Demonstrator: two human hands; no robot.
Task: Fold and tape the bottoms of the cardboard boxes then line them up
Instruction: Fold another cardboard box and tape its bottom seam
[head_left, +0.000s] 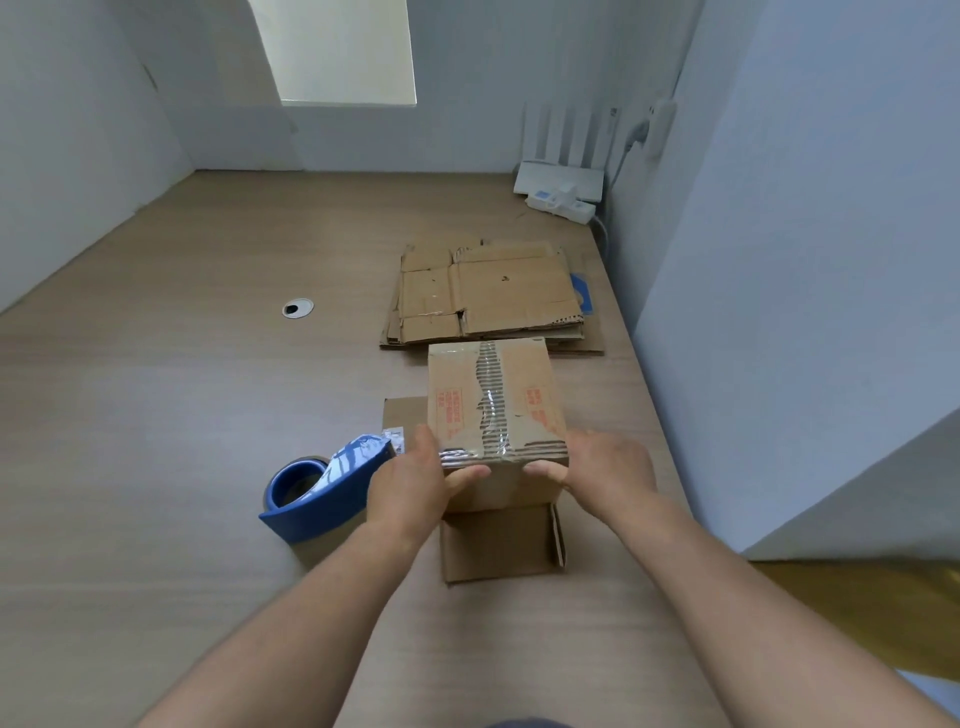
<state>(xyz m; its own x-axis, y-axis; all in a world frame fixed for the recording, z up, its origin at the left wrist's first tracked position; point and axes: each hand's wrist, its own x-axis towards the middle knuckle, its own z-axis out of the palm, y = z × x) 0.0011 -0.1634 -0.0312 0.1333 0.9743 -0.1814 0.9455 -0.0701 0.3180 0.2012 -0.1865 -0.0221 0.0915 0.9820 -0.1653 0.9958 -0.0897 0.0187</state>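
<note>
cardboard box (496, 405) is standing bottom-up near the right edge of the table (182, 415), just in front of the flat cardboard stack (493, 296), its loose flaps splaying on the tabletop beneath. its long axis is running straight away from the person, and the tape strip (491, 400) is lying along that axis and over the near top edge. both hands are meeting the near end, equally close. the left hand (410, 483) is wrapping the near-left corner, thumb up the left side, fingers (467, 475) curling together across the near face. the right hand (608, 473) is gripping the near-right corner, fingers (545, 470) together on that face, thumb hidden. the tape dispenser (322, 493) is resting just left of the left hand. the bottom is looking sealed, so lining up is probably coming next.
</note>
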